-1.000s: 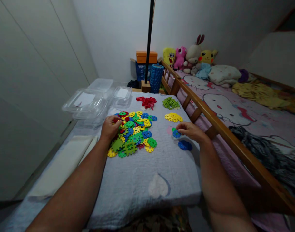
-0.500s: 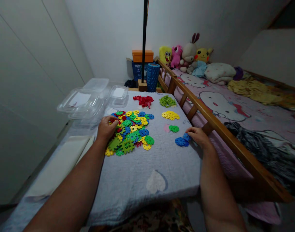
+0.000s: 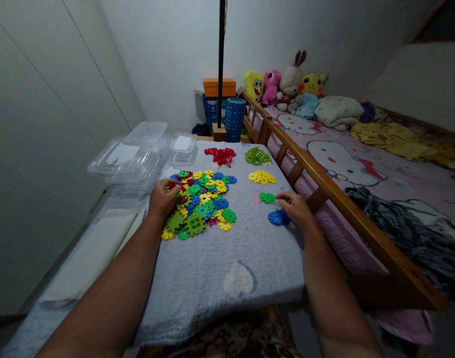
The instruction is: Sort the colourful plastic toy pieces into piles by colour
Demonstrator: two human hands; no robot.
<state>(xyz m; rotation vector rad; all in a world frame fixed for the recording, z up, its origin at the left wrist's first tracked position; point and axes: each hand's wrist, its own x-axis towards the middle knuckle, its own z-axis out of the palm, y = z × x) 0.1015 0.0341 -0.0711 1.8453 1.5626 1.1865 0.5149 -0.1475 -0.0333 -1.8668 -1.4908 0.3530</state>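
Note:
My left hand [image 3: 163, 199] rests at the left edge of a mixed pile of plastic snowflake discs and square pieces [image 3: 205, 210] in red, yellow, green and blue. Its fingers are curled together beside some red pieces; what they pinch is hidden. On the other side of the cloth, my right hand [image 3: 295, 208] holds nothing, fingers stretched toward a green disc [image 3: 266, 198], the tips at its right edge. Blue discs [image 3: 275, 218] lie just below that hand, partly covered by it.
Separate groups of yellow discs [image 3: 262, 177], light green pieces [image 3: 257, 155] and red pieces [image 3: 220, 156] lie farther back. Clear plastic containers [image 3: 119, 155] stand at left, above a folded cream cloth [image 3: 95, 248]. A wooden bed rail [image 3: 305, 164] borders the right side.
My right hand has moved from the blue discs up and left toward the green disc, leaving the blue discs together on the cloth. My left hand has stayed at the pile.

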